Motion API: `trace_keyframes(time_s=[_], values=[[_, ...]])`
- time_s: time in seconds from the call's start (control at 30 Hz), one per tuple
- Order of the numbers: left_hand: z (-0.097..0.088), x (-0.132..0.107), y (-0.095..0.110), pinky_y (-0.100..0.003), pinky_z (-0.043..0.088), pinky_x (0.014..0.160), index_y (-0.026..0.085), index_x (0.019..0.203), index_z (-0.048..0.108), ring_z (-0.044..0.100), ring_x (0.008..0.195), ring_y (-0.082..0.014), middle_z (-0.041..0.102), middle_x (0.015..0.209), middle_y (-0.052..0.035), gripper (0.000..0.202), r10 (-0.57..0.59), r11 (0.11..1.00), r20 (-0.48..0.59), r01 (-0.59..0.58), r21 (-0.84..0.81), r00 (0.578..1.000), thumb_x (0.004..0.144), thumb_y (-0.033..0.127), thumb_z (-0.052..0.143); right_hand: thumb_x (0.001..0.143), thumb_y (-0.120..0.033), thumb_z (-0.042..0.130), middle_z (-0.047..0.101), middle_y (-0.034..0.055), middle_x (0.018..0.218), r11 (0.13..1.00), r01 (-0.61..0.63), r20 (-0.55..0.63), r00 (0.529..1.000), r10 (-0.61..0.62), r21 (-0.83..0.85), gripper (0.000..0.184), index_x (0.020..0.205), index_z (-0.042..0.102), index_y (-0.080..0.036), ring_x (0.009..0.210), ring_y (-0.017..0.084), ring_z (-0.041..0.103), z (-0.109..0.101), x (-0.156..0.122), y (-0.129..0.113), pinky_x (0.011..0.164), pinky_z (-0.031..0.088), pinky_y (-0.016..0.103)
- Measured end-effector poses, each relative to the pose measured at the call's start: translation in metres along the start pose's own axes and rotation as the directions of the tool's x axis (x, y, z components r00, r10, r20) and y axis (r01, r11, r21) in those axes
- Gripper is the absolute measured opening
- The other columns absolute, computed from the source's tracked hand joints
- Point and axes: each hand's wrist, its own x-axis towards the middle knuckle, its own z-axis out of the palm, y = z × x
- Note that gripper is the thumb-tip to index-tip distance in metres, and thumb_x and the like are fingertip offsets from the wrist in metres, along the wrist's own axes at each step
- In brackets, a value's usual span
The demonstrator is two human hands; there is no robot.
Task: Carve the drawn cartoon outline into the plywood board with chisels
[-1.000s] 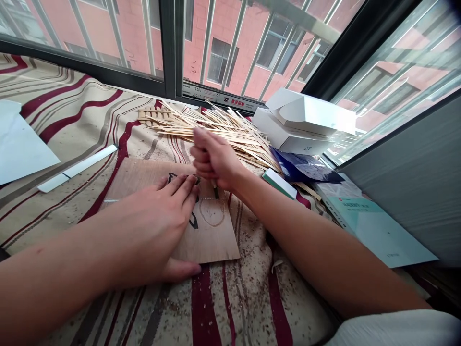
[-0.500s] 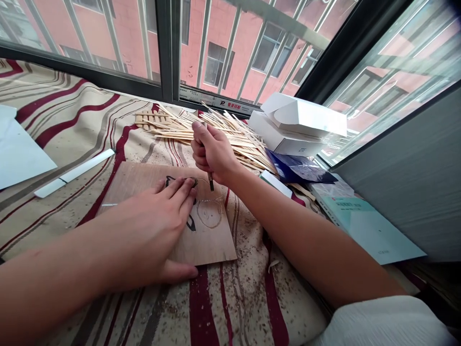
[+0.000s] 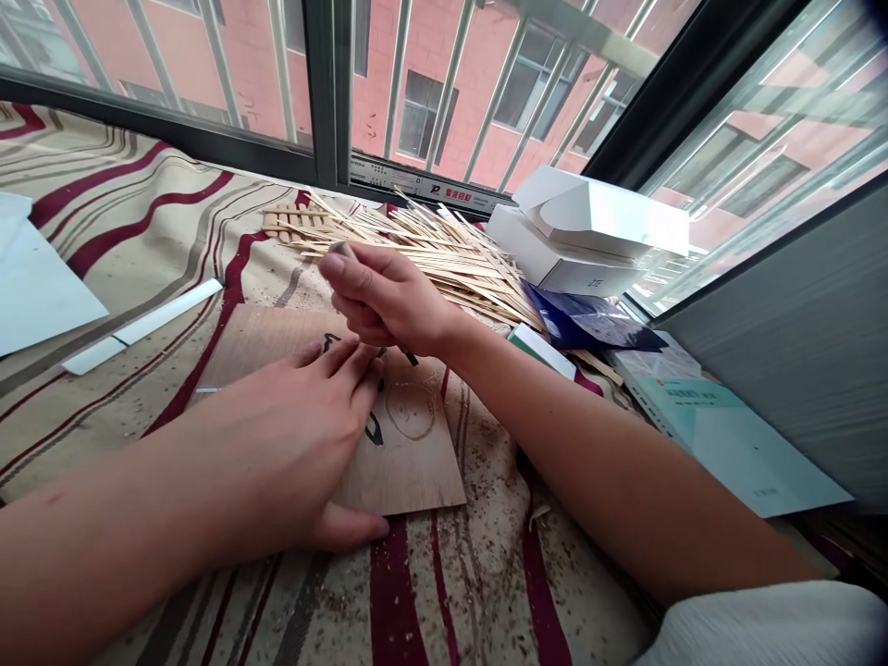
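Note:
A thin wooden board (image 3: 423,472) lies on the striped cloth, with a black-outlined drawing and a carved round outline on it. Flat across the board's left and middle part rests my left hand (image 3: 312,435), fingers stretched out and thumb at the near edge. It covers part of the drawing. My right hand (image 3: 392,296) is a fist around a carving chisel (image 3: 412,358), held above the board's far edge. Only the dark tip below the fist and the handle's end by the thumb show; the tip's exact contact with the wood cannot be made out.
Thin wooden sticks (image 3: 458,268) are heaped by the window. Right of them are a white box (image 3: 589,250), a dark blue packet (image 3: 589,324) and a pale green book (image 3: 735,435). White paper (image 3: 42,277) and a white strip (image 3: 142,326) lie left. Wood crumbs dot the striped cloth (image 3: 486,592).
My right fist has tipped to the left, so the chisel leans more and its handle end points left. My left hand stays on the board. The view has shifted slightly.

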Motion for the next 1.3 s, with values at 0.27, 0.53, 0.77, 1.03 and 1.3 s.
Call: trace_keyframes(time_s=[0.27, 0.53, 0.77, 1.03, 1.3], values=[[0.009, -0.001, -0.006, -0.057, 0.032, 0.13, 0.002, 0.16, 0.052, 0.038, 0.157, -0.0505, 0.043, 0.169, -0.0274, 0.123, 0.013, 1.0, -0.053, -0.013, 0.004, 0.999, 0.068, 0.082, 0.073, 0.105, -0.051, 0.063, 0.029, -0.0121, 0.057, 0.996, 0.053, -0.272, 0.962, -0.032, 0.069, 0.045, 0.08, 0.034, -0.027, 0.042, 0.004, 0.02, -0.007, 0.002, 0.001, 0.038, 0.016, 0.015], [-0.001, 0.0, -0.004, -0.057, 0.039, 0.127, -0.002, 0.161, 0.048, 0.04, 0.156, -0.0497, 0.038, 0.17, -0.0296, 0.124, 0.01, 0.998, -0.02, -0.009, 0.057, 1.0, 0.071, 0.079, 0.074, 0.106, -0.058, 0.057, 0.026, -0.0125, 0.058, 0.993, 0.1, -0.491, 0.869, -0.057, 0.062, 0.046, 0.084, 0.03, -0.028, 0.042, 0.004, 0.02, -0.015, 0.011, 0.011, 0.038, 0.015, 0.016], [0.001, -0.002, -0.005, -0.055, 0.042, 0.125, 0.004, 0.158, 0.055, 0.041, 0.156, -0.0483, 0.044, 0.168, -0.026, 0.119, 0.013, 0.997, -0.029, -0.011, 0.071, 0.999, 0.071, 0.083, 0.072, 0.104, -0.059, 0.061, 0.027, -0.0122, 0.057, 0.989, 0.087, -0.254, 0.966, -0.056, 0.116, 0.048, 0.082, 0.032, -0.028, 0.042, 0.005, 0.019, -0.013, 0.004, 0.008, 0.038, 0.016, 0.018], [0.002, 0.0, -0.009, -0.055, 0.043, 0.124, 0.005, 0.158, 0.056, 0.046, 0.153, -0.0476, 0.043, 0.169, -0.0246, 0.118, 0.036, 0.995, -0.051, -0.031, 0.094, 0.998, 0.072, 0.084, 0.069, 0.109, -0.057, 0.051, 0.022, -0.0124, 0.057, 0.973, 0.139, -0.455, 0.889, -0.042, 0.182, 0.049, 0.078, 0.028, -0.027, 0.043, 0.006, 0.017, -0.022, 0.004, 0.01, 0.04, 0.014, 0.019], [0.011, -0.003, -0.011, -0.053, 0.04, 0.126, 0.004, 0.16, 0.053, 0.046, 0.153, -0.0463, 0.04, 0.17, -0.0257, 0.122, 0.049, 0.993, -0.067, -0.042, 0.106, 0.997, 0.072, 0.086, 0.067, 0.112, -0.051, 0.049, 0.022, -0.0125, 0.056, 0.964, 0.148, -0.461, 0.887, -0.032, 0.219, 0.047, 0.078, 0.026, -0.027, 0.042, 0.006, 0.015, -0.019, -0.001, 0.007, 0.04, 0.014, 0.02]])
